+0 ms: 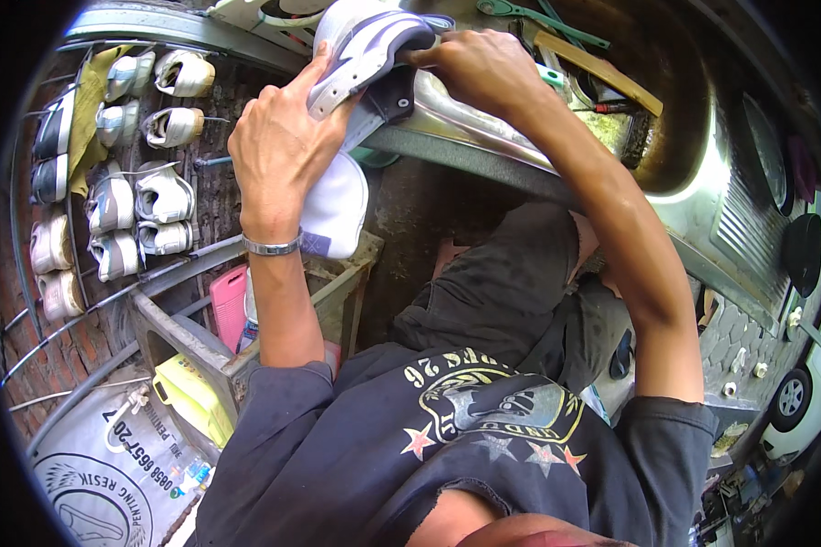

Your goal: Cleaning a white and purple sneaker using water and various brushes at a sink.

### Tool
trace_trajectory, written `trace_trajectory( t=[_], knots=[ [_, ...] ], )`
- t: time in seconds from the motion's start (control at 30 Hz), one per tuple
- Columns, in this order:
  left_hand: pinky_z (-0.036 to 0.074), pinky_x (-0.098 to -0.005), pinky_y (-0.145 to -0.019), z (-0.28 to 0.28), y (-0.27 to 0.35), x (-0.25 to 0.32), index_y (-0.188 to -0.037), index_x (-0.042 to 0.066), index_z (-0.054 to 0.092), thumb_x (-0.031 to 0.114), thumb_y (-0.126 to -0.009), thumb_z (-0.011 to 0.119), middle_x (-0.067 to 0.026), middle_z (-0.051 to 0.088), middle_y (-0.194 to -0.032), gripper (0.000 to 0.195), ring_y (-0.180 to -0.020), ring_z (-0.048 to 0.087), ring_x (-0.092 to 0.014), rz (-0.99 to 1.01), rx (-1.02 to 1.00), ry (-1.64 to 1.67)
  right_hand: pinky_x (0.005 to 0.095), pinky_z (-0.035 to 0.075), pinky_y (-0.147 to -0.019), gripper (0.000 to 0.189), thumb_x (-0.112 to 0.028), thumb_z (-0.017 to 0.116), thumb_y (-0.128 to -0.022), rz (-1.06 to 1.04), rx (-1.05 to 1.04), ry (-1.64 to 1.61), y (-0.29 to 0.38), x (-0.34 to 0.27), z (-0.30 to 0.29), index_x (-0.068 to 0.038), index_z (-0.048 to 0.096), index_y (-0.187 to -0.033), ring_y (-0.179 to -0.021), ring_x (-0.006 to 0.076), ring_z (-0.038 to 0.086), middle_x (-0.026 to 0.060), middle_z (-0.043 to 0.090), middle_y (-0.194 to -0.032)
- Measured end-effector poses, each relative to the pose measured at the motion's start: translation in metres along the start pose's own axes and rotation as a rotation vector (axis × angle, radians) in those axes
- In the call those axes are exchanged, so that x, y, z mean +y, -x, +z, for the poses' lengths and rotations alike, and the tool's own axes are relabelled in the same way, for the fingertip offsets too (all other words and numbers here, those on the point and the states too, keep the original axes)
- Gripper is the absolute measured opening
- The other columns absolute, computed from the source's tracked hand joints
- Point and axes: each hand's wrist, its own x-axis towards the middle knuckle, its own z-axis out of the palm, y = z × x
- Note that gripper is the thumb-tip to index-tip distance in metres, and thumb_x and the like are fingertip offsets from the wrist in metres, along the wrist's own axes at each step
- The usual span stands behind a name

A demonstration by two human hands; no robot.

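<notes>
A white and dark sneaker [376,51], with lace holes along its edge, is held up at the top centre. My left hand [287,130] grips it from the near side, fingers partly hidden behind it. At its opening is my right hand [475,68], fingers bent and touching the dark inner edge; the fingertips are partly hidden, so whether they grip the shoe is unclear. The shoe's loose tongue [335,205], white with a small purple patch, seems to hang beneath, beside my left wrist.
Several shoes [171,191] hang on a wall rack at left. A metal sink [684,164] at right holds a wooden strip [598,72] and green-handled tools. Below my left arm stands a basin [229,366] with a pink washboard [229,308] beside a yellow container [191,396].
</notes>
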Motion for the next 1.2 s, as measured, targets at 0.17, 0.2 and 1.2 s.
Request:
trace_trajectory(
  t=[0.17, 0.2, 1.2],
  knots=[
    [0.054, -0.0486, -0.080, 0.005, -0.001, 0.003, -0.138, 0.033, 0.059, 0.056, -0.084, 0.066, -0.0232, 0.068, -0.093, 0.059, -0.093, 0.068, -0.039, -0.003, -0.009, -0.012, 0.0410, 0.059, -0.065, 0.044, -0.015, 0.057, -0.091, -0.053, -0.231, 0.045, 0.018, -0.014, -0.004, -0.039, 0.068, -0.125, -0.077, 0.0275, 0.073, 0.0060, 0.073, -0.085],
    [0.054, -0.0486, -0.080, 0.005, 0.002, 0.006, -0.139, 0.034, 0.058, 0.056, -0.085, 0.065, -0.0228, 0.067, -0.092, 0.059, -0.093, 0.068, -0.039, 0.003, 0.000, -0.040, 0.0406, 0.059, -0.064, 0.046, -0.014, 0.057, -0.091, -0.012, -0.166, 0.085, 0.012, 0.001, -0.014, -0.042, 0.066, -0.127, -0.077, 0.0272, 0.073, 0.0059, 0.072, -0.085],
    [0.052, -0.0490, -0.082, 0.013, -0.010, 0.018, -0.135, 0.039, 0.059, 0.076, -0.083, 0.052, -0.0231, 0.071, -0.103, 0.064, -0.101, 0.067, -0.043, -0.084, -0.043, -0.072, 0.0432, 0.058, -0.069, 0.038, -0.016, 0.063, -0.085, -0.314, -0.082, 0.045, 0.007, -0.045, 0.016, -0.034, 0.073, -0.117, -0.088, 0.0297, 0.072, 0.0050, 0.075, -0.093]
  ],
)
